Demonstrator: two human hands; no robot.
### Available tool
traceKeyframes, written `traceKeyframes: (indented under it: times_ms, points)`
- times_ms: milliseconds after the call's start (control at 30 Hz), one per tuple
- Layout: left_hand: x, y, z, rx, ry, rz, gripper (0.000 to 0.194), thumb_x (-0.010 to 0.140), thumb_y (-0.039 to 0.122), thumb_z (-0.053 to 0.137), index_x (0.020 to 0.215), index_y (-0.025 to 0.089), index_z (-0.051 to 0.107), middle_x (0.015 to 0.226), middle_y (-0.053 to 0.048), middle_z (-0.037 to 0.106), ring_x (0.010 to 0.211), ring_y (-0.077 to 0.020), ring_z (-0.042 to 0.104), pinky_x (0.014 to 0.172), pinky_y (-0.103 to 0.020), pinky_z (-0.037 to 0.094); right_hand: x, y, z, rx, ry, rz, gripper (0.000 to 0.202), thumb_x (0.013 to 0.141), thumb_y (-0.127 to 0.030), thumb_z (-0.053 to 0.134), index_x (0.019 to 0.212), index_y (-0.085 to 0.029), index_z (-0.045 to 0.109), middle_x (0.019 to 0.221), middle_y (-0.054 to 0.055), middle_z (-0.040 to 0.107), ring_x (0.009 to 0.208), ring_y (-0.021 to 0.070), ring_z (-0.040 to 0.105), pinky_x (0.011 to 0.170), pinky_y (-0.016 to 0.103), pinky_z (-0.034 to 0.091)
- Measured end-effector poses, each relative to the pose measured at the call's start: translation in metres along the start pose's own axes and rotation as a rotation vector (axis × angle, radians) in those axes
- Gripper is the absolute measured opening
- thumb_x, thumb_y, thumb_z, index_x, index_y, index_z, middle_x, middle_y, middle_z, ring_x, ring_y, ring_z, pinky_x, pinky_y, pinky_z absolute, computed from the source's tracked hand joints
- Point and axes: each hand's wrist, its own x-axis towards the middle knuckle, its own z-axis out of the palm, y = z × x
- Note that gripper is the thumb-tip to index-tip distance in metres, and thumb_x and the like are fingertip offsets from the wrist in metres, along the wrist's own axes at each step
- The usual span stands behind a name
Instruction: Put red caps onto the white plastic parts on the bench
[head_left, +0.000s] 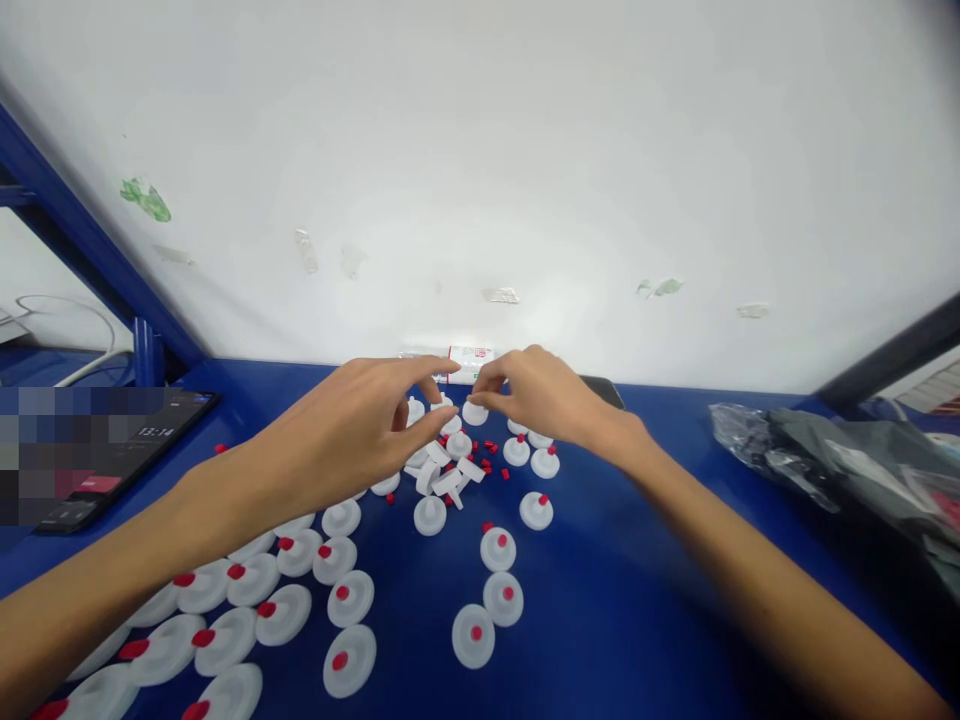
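My right hand [536,390] pinches a white plastic disc [475,412] between thumb and fingertips, just above the far part of the blue table. My left hand [390,405] hovers to its left, thumb and index finger apart with nothing visible between them. Below the hands lies a loose pile of white plastic pieces [439,470], some flat strips, some round discs with a short stem. Small red caps [487,447] are scattered beside the pile. Many round discs with red caps on their stems, such as one white disc [350,660], cover the left and middle of the table.
A phone or tablet [127,460] showing 13:14 lies at the left. Against the white wall [480,180] rests a white and red packet [471,362]. A dark object [604,391] sits behind my right hand. Grey plastic bags [847,460] lie at the right.
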Motion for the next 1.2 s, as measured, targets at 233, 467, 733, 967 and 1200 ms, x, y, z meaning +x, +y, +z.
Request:
traceKeyframes:
  times_ms: [233, 467, 733, 967, 1200]
  points:
    - [0.004, 0.002, -0.005, -0.104, -0.024, -0.051, 0.039, 0.089, 0.056, 0.065, 0.117, 0.030, 0.075, 0.078, 0.002, 0.076, 0.044, -0.0112, 0.055, 0.052, -0.028, 0.047, -0.010, -0.029, -0.026, 0.485, -0.016, -0.075, 0.035, 0.097, -0.048, 0.059, 0.097, -0.018, 0.078, 0.084, 0.004, 0.076, 0.056, 0.0104, 0.056, 0.056, 0.026, 0.041]
    - [0.002, -0.003, -0.007, -0.024, 0.102, -0.052, 0.048, 0.089, 0.063, 0.063, 0.116, 0.026, 0.076, 0.086, -0.003, 0.077, 0.067, -0.0205, 0.068, 0.072, -0.036, 0.055, 0.004, 0.008, 0.004, -0.012, 0.045, -0.002, 0.022, 0.099, -0.028, 0.058, 0.097, -0.021, 0.079, 0.091, 0.005, 0.077, 0.081, 0.0180, 0.065, 0.072, 0.029, 0.040]
    - [0.003, -0.007, -0.001, -0.013, 0.107, -0.027, 0.047, 0.092, 0.062, 0.058, 0.120, 0.027, 0.075, 0.091, -0.004, 0.078, 0.075, -0.0220, 0.071, 0.078, -0.037, 0.058, 0.012, 0.033, 0.039, -0.160, -0.100, 0.012, 0.019, 0.096, -0.020, 0.060, 0.095, -0.021, 0.079, 0.085, 0.005, 0.073, 0.081, 0.0187, 0.062, 0.067, 0.029, 0.034]
    - [0.005, -0.008, -0.002, -0.007, 0.040, -0.066, 0.052, 0.091, 0.066, 0.057, 0.120, 0.027, 0.075, 0.085, -0.003, 0.078, 0.068, -0.0220, 0.069, 0.075, -0.038, 0.056, 0.012, 0.030, 0.037, -0.158, -0.124, 0.021, 0.011, 0.091, -0.018, 0.067, 0.085, -0.018, 0.076, 0.075, 0.004, 0.071, 0.069, 0.0152, 0.057, 0.060, 0.029, 0.029]
    - [0.005, -0.007, -0.003, 0.017, -0.014, -0.101, 0.053, 0.091, 0.065, 0.058, 0.123, 0.027, 0.074, 0.082, -0.004, 0.078, 0.063, -0.0218, 0.068, 0.067, -0.036, 0.053, 0.010, 0.036, 0.027, -0.154, -0.136, 0.017, 0.011, 0.091, -0.018, 0.067, 0.087, -0.019, 0.077, 0.080, 0.005, 0.074, 0.072, 0.0163, 0.061, 0.062, 0.029, 0.035]
